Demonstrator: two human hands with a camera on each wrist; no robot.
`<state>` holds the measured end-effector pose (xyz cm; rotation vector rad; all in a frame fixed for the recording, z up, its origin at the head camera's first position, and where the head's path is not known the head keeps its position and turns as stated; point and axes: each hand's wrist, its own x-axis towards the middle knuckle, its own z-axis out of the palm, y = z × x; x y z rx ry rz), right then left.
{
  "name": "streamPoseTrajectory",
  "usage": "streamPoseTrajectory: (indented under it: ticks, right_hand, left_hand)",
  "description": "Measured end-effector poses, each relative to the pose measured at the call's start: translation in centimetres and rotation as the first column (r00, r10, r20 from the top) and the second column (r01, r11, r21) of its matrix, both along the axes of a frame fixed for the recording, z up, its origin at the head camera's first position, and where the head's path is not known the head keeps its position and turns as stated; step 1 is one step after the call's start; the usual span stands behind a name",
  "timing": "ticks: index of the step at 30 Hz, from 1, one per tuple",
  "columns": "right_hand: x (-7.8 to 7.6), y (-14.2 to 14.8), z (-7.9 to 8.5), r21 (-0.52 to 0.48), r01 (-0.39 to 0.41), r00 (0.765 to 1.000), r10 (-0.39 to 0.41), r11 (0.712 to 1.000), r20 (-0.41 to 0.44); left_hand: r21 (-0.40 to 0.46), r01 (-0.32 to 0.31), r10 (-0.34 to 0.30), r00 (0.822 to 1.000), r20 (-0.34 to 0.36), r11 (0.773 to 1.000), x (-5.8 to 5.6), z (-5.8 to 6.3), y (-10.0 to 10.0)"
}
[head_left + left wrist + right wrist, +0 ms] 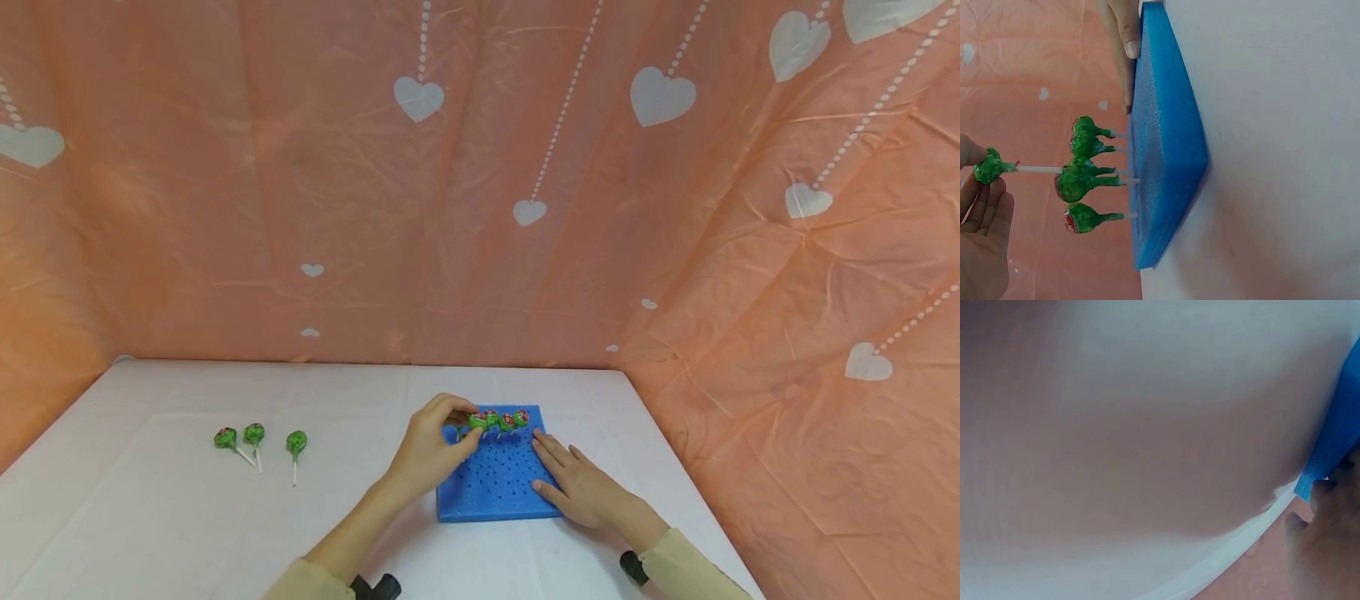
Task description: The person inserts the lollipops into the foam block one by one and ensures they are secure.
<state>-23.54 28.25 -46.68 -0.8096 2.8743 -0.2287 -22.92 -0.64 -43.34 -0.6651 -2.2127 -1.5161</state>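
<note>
My left hand (427, 446) pinches a green-wrapped lollipop (989, 167) by its head, above the blue foam block (491, 496). In the left wrist view its white stick points toward the block, and its tip is hidden behind other heads. Several lollipops (1085, 219) stand with their sticks in the block, along its far part in the head view. Rows of small holes cover the block's top. My right hand (588, 487) rests on the block's right edge with its fingers stretched out; the right wrist view shows it at the block's side.
On the left of the white table (150, 517) lie three loose green lollipops: one (225, 438) with its stick touching or crossing that of a second (253, 434), and a third (296, 442) apart. An orange curtain (337, 192) with white hearts hangs behind and beside the table.
</note>
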Motion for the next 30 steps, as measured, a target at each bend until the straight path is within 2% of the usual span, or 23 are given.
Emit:
streamPoseTrajectory:
  ticks: [9,17,30]
  right_hand:
    - [0.0,-0.1,0.1,0.011,0.002,1.0,-0.002,1.0,0.002]
    - [0.0,0.0,0.1,0.003,0.001,1.0,-0.001,1.0,0.002]
    - [-0.1,0.1,0.0,0.002,0.005,1.0,-0.005,1.0,0.005]
  left_hand:
    - [0.003,0.022,-0.022,1.0,0.014,1.0,-0.6,-0.6,0.7]
    - [-0.046,0.003,-0.002,1.0,0.03,0.999,-0.9,-1.4,1.0]
    - [-0.1,-0.011,0.015,0.999,0.034,0.995,-1.1,-1.9,1.2]
